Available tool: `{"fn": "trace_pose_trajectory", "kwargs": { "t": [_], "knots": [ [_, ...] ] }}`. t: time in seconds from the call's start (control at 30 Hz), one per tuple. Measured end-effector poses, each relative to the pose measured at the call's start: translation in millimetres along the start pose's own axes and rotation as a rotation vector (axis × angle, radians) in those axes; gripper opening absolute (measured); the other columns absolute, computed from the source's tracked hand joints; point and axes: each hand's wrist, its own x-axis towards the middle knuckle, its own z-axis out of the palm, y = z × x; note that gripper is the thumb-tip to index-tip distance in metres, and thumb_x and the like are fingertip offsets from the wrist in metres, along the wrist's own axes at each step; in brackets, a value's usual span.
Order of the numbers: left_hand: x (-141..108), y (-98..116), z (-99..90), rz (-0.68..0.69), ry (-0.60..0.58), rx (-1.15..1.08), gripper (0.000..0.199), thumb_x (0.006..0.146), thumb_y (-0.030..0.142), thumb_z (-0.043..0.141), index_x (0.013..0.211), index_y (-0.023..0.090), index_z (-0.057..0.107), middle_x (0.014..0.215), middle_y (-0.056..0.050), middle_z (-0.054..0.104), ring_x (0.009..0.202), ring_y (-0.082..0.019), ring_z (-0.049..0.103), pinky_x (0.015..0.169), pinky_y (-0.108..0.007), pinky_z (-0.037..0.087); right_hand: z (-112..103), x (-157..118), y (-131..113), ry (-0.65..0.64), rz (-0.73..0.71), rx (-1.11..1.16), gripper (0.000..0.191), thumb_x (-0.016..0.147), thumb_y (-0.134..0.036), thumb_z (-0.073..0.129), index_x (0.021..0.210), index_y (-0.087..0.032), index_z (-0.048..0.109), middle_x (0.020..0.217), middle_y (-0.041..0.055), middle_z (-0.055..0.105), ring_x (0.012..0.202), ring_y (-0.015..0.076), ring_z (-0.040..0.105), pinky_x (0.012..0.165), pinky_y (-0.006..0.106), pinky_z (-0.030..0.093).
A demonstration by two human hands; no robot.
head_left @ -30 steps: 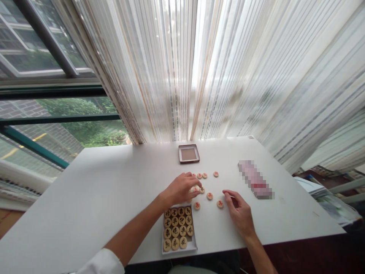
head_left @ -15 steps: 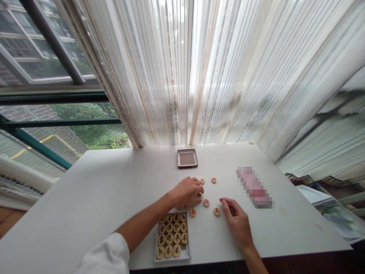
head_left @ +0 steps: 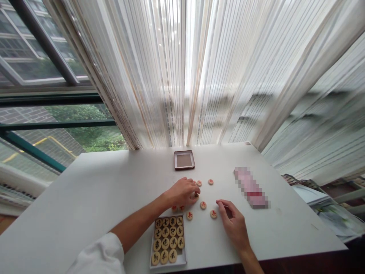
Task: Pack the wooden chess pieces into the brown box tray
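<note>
My left hand point(head_left: 184, 192) is closed, with fingertips pinched on a black-marked Chinese chess piece point(head_left: 196, 196) just over the table. Red-marked pieces, one of them a piece point(head_left: 181, 207) partly under the hand, lie around it. My right hand point(head_left: 232, 222) rests on the table at the right, loosely curved with a gap between thumb and fingers, nothing visible in it. Closest to it lies a red piece point(head_left: 213, 214). In front of my left forearm, a shallow white box point(head_left: 184, 262) holds rows of black-marked pieces, with a gap at its near right corner.
A dark-rimmed box lid point(head_left: 184, 168) lies farther back on the white table point(head_left: 99, 198). At the right is a pixelated pink object point(head_left: 251, 186). Striped curtains point(head_left: 182, 76) hang behind the table, and an open window stands at the left. Papers point(head_left: 316, 205) are beyond the right edge.
The view has shifted slightly, so the table things appear a little farther left and lower. My left hand keeps its grip on the black-marked piece, which shows more clearly. My right hand stays put.
</note>
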Motion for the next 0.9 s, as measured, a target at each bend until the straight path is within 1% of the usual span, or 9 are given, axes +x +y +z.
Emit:
{"fn": "trace_pose_trajectory", "kwargs": {
  "t": [0.13,0.27,0.37,0.5,0.6,0.67,0.73,0.8,0.9],
  "knots": [
    [3,3,-2.1,-0.001,0.046,-0.017,0.018,0.079,0.024,0.068,0.097,0.023,0.067,0.093,-0.001,0.074,0.088,-0.021,0.065,0.080,-0.032,0.044,1,1,1,-0.001,-0.002,0.002,0.029,0.093,-0.046,0.058,0.104,-0.021,0.071,0.106,0.0092,0.074,0.096,0.0265,0.071,0.088,0.039,0.056],
    [0,16,-9.7,0.037,0.142,-0.149,0.024,0.079,0.023,0.069,0.102,0.021,0.064,0.095,-0.002,0.073,0.089,-0.020,0.067,0.085,-0.032,0.047,-1,-1,0,0.017,-0.016,0.049,0.029,0.093,-0.045,0.059,0.106,-0.021,0.069,0.109,0.0092,0.073,0.097,0.0256,0.070,0.089,0.038,0.056],
    [-9,40,-10.2,0.037,0.214,-0.264,0.020,0.083,0.023,0.064,0.103,0.020,0.062,0.096,-0.004,0.072,0.092,-0.020,0.067,0.088,-0.031,0.049,-2,-7,-2,0.029,-0.044,0.130,0.029,0.091,-0.045,0.062,0.106,-0.021,0.069,0.104,0.0095,0.074,0.095,0.0248,0.071,0.088,0.038,0.058],
    [-24,77,2.5,0.002,0.285,-0.319,0.021,0.083,0.023,0.063,0.104,0.020,0.060,0.094,-0.004,0.071,0.088,-0.019,0.067,0.083,-0.030,0.052,2,-24,-8,-0.112,-0.024,0.262,0.032,0.087,-0.045,0.069,0.108,-0.021,0.068,0.101,0.0104,0.075,0.089,0.0252,0.073,0.080,0.036,0.062],
    [-36,93,12.6,0.019,0.273,-0.298,0.020,0.082,0.019,0.063,0.102,0.020,0.060,0.093,-0.005,0.071,0.087,-0.020,0.067,0.082,-0.030,0.054,11,-38,-16,-0.181,0.036,0.335,0.031,0.085,-0.043,0.073,0.107,-0.022,0.069,0.102,0.0099,0.076,0.086,0.0255,0.074,0.077,0.035,0.063],
    [-43,95,14.9,0.029,0.265,-0.305,0.019,0.083,0.016,0.062,0.102,0.020,0.060,0.094,-0.005,0.070,0.089,-0.019,0.067,0.082,-0.029,0.054,18,-46,-22,-0.176,0.057,0.383,0.029,0.084,-0.043,0.075,0.104,-0.023,0.070,0.100,0.0087,0.076,0.083,0.0251,0.075,0.075,0.035,0.064],
    [-51,93,13.6,0.009,0.263,-0.308,0.019,0.086,0.020,0.062,0.105,0.020,0.060,0.097,-0.005,0.071,0.093,-0.020,0.067,0.085,-0.029,0.053,23,-52,-25,-0.159,0.074,0.422,0.029,0.082,-0.043,0.076,0.102,-0.023,0.070,0.094,0.0074,0.077,0.077,0.0244,0.075,0.070,0.034,0.064],
    [-59,87,11.0,-0.050,0.260,-0.266,0.025,0.087,0.029,0.067,0.110,0.021,0.059,0.105,-0.006,0.070,0.100,-0.022,0.065,0.092,-0.035,0.052,26,-55,-26,-0.149,0.094,0.423,0.029,0.081,-0.044,0.077,0.100,-0.023,0.071,0.086,0.0061,0.077,0.071,0.0235,0.075,0.067,0.033,0.064],
    [-70,73,9.4,-0.173,0.275,-0.125,0.035,0.088,0.038,0.067,0.117,0.021,0.059,0.121,-0.009,0.067,0.116,-0.029,0.060,0.103,-0.046,0.045,26,-58,-22,-0.166,0.109,0.371,0.028,0.082,-0.046,0.075,0.097,-0.022,0.073,0.080,0.0051,0.076,0.071,0.0228,0.074,0.070,0.033,0.064]
  ]
}}
